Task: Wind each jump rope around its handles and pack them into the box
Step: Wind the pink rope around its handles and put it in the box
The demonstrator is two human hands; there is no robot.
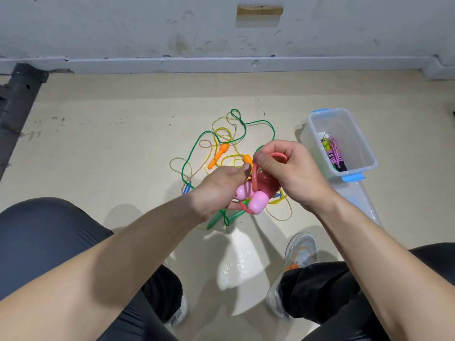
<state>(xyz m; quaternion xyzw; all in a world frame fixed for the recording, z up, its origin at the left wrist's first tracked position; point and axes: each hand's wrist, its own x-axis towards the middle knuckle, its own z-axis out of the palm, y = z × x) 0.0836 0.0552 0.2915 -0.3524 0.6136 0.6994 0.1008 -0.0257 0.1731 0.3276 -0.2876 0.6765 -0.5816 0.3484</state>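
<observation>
head view: pink handles [256, 205] with red rope [266, 184] wound around, at center. left hand [219, 190] grips handles; right hand [290, 173] pinches rope loop at 12 o'clock. loose ropes [219, 153] on floor beyond. box [342, 126] at 2 o'clock.

Your view bright, lit from above; soft shadows on floor [103, 148]; edges bowed, focus sharp throughout.

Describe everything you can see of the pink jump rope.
The pink jump rope has two glossy, rounded pink plastic handles side by side, with coral cord coiled tightly round them. The left hand grips the handles; the right hand pinches a loose cord loop above. It is held above the tangled ropes on the floor.
</observation>
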